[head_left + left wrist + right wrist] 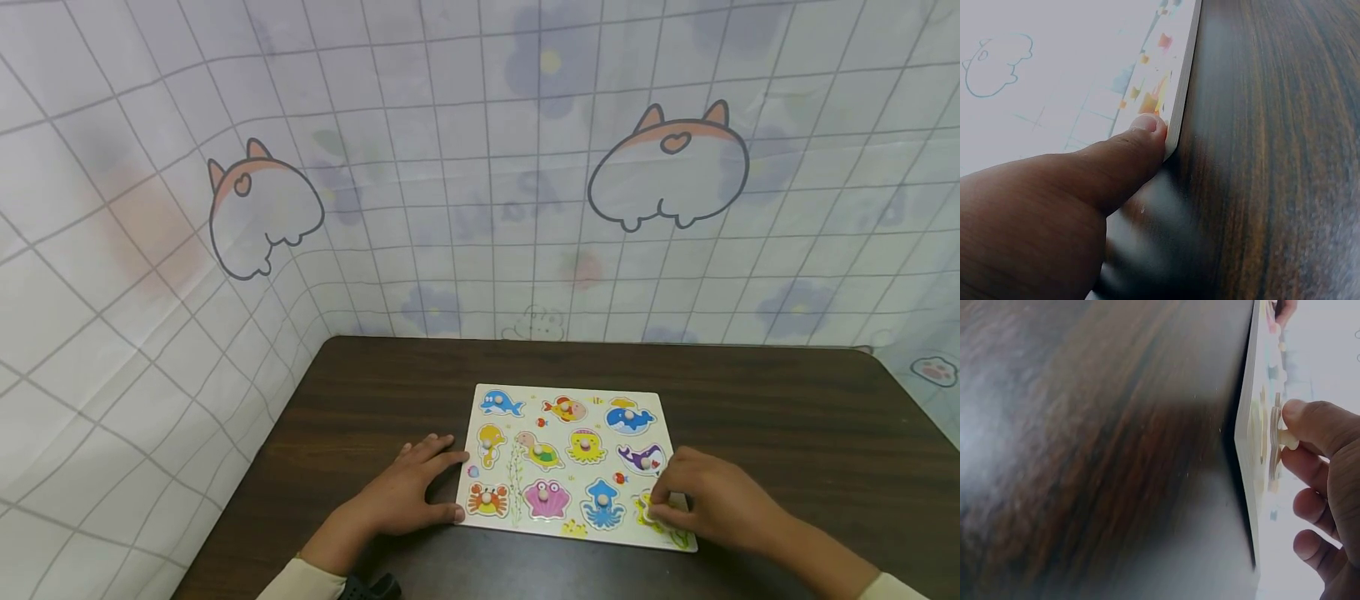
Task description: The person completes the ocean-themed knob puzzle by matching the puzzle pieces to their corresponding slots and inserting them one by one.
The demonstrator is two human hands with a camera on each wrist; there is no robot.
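Observation:
A white wooden knob puzzle board [566, 477] with sea-animal pieces lies on the table. My right hand [716, 500] is over its near right corner, pinching a yellow puzzle piece [645, 510] by its knob with thumb and forefinger. Seen edge-on in the right wrist view, the puzzle piece [1274, 440] stands slightly off the board; the hand covers most of it in the head view. My left hand [408, 492] lies along the left edge with fingers spread. Its thumb touches the near left corner beside the crab piece [487, 500], as the left wrist view also shows.
Around the board spreads a dark wood-grain table [360, 400]. A patterned grid curtain [465, 208] hangs behind it and along the left. The squid piece [603, 504] and whale piece [630, 419] sit in the board. Something black [371, 587] is by the left sleeve.

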